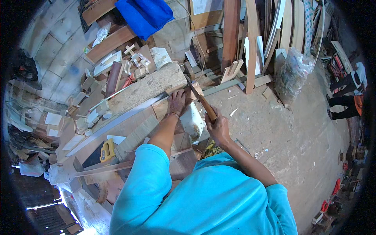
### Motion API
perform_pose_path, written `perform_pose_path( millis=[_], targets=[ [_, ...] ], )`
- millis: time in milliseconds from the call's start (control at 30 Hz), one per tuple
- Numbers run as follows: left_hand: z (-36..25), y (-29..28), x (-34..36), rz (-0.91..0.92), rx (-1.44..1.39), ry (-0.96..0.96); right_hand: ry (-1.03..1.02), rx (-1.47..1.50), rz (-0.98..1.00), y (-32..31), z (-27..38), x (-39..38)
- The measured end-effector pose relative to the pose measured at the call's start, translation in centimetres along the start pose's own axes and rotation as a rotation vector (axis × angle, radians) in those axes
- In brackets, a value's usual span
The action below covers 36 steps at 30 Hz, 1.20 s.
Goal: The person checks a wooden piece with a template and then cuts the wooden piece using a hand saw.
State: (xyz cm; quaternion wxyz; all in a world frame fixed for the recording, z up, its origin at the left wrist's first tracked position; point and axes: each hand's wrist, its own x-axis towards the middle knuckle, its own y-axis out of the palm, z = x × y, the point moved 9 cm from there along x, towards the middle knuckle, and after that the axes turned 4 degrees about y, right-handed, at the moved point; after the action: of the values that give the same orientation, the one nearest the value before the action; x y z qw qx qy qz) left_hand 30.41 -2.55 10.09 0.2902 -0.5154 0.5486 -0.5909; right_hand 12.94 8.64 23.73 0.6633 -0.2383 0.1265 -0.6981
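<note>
My right hand (218, 126) is closed around the wooden handle of a long tool (206, 107). The narrow dark blade slants up and left from the handle, its tip beside the end of a thick, worn wooden beam (149, 87). My left hand (177, 102) lies over a light wooden piece (194, 92) at the beam's near side, fingers bent over it. That piece shows just right of my fingers, next to the blade; the rest is partly hidden under the hand. A long pale strip (113, 125) runs along the beam's near edge.
A yellow-handled saw (107, 151) lies on the bench at left. Small wooden parts (140, 60) crowd behind the beam. Tall planks (250, 47) lean at the back, beside a filled clear plastic bag (293, 76). Two people's legs (344, 101) show at far right.
</note>
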Motion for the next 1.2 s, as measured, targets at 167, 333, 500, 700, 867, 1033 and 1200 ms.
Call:
perform_pose_path(
  millis=[167, 333, 500, 700, 867, 1033, 1200],
  targets=[
    [-0.3, -0.2, 0.5, -0.014, 0.075, 0.007, -0.052, 0.014, -0.033, 0.3, -0.6, 0.9],
    [-0.1, 0.0, -0.2, -0.014, 0.052, -0.017, 0.068, 0.050, 0.004, 0.4, -1.3, 0.2],
    [-2.5, -2.2, 0.6, -0.003, 0.033, -0.002, 0.107, 0.219, -0.022, 1.0, -6.8, -0.9],
    [-1.1, -1.9, 0.2, -0.053, 0.046, 0.013, 0.236, 0.217, 0.082, 1.3, -4.6, -0.6],
    [-1.0, -1.5, 0.2, -0.034, -0.030, -0.038, 0.170, 0.115, 0.060, -0.9, 1.2, 4.2],
    [-1.9, -2.8, 0.3, -0.047, -0.013, -0.058, 0.208, 0.021, 0.123, -0.8, 1.4, 4.3],
    [-0.8, -1.5, 0.1, 0.023, 0.001, -0.054, 0.048, -0.009, 0.040, -0.5, -0.1, 1.5]
  ],
)
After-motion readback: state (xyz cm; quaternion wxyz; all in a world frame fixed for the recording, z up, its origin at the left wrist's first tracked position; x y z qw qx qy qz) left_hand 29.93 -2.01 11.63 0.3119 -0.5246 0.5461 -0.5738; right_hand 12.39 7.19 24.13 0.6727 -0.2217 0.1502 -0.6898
